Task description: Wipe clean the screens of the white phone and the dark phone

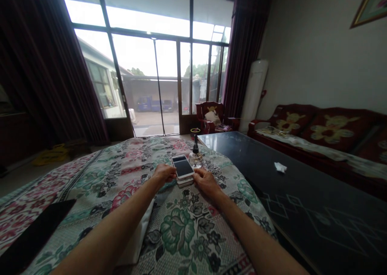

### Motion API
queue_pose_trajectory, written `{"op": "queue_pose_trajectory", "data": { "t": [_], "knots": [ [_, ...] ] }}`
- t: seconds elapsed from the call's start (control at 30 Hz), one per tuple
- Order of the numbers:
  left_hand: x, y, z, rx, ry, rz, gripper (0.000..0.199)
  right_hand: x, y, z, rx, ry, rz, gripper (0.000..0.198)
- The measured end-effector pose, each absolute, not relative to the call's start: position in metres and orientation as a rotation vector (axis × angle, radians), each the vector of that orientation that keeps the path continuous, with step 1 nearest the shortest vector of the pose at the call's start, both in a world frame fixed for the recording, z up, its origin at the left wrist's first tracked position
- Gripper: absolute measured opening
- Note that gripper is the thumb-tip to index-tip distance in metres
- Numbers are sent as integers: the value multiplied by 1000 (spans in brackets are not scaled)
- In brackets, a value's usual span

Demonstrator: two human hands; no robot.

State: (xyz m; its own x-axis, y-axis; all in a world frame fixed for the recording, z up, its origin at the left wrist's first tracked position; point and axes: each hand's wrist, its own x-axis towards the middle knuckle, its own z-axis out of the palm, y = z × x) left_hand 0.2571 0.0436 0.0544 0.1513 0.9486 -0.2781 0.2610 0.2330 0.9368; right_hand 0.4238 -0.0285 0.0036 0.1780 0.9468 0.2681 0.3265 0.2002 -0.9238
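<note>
A white smartphone (pixel 183 167) with a dark screen is held by its two sides, its face turned up. My left hand (pixel 165 173) pinches its left edge, and my right hand (pixel 207 180) grips its lower right corner. Under the phone shows a pale, flat stack (pixel 185 182), perhaps another phone or a box; I cannot tell which. Just behind my right hand stands a clear glass bottle (pixel 196 159) with a black dropper-like top. A floral cloth (pixel 178 230) covers the round table beneath.
A white cloth or paper (pixel 137 242) lies under my left forearm, and a black flat item (pixel 36 234) is at the left. To the right is a dark glossy table (pixel 302 186) with a crumpled tissue (pixel 280 167). Beyond are a sofa (pixel 329 126) and an armchair (pixel 211 110).
</note>
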Motion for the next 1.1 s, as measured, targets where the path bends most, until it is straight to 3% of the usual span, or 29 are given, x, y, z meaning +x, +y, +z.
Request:
{"op": "queue_pose_trajectory", "data": {
  "t": [0.27, 0.63, 0.77, 0.93, 1.1],
  "knots": [
    [255, 38, 54, 1329, 1448, 671, 19, 422, -35, 16, -1503, -1441, 566, 31],
    [236, 31, 70, 1488, 1432, 643, 11, 423, -36, 11, -1686, -1547, 373, 52],
    [196, 19, 82, 1555, 1418, 728, 3, 419, -39, 10, -1710, -1498, 123, 57],
    [115, -6, 88, 1613, 1536, 915, 13, 405, -58, 13, -1414, -1540, -196, 45],
    [17, -34, 79, 1603, 1903, 1103, 25, 377, -76, 19, -1203, -1769, -130, 33]
  ]
}}
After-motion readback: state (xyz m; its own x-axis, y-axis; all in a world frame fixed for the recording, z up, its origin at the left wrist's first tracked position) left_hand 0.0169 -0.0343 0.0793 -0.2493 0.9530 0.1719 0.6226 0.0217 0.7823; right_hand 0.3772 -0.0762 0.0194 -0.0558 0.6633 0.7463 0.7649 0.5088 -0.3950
